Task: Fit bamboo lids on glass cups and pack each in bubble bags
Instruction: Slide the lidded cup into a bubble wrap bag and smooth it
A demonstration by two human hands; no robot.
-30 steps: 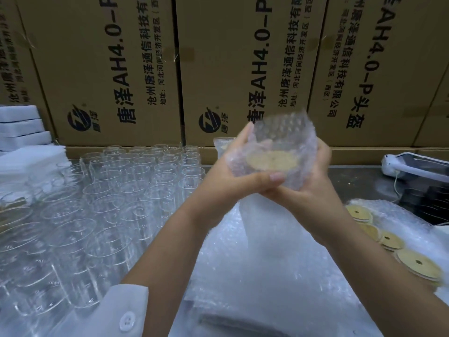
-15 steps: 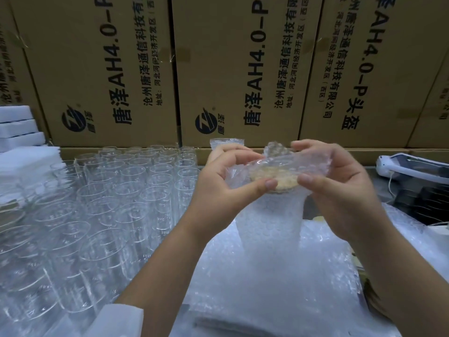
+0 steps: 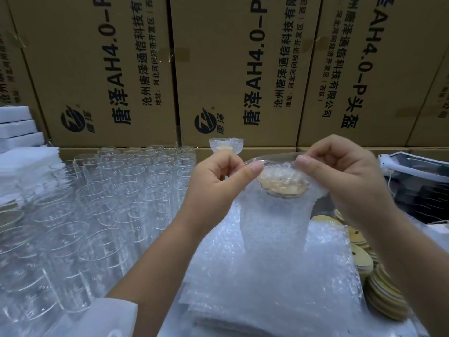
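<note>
The cup (image 3: pixel 286 197) stands upright inside a bubble bag (image 3: pixel 272 229) near the middle of the tabletop (image 3: pixel 319 209), on a pile of flat bags (image 3: pixel 267 293). That pile gives it a soft base while the top is worked. The lid (image 3: pixel 283 187) shows tan through the film and looks seated on the rim, so the fitting seems done for this cup and the closing of the bag is the step in hand.

The left hand (image 3: pixel 218 183) pinches the loose mouth of the bag between thumb and forefinger, its other fingers curled. The right hand (image 3: pixel 340 181) pinches the same edge on the other side. Holding both sides of the mouth above the lid keeps the spare film taut, probably so that it can be folded down over the top.

Bare cups (image 3: pixel 109 190) stand in rows toward the left edge, near the left hand. Loose lids (image 3: pixel 379 278) lie stacked along the right edge beside the right arm, so each hand has its own supply. A packed cup (image 3: pixel 226 145) stands at the back edge against the cartons (image 3: pixel 109 69), out of the way.
</note>
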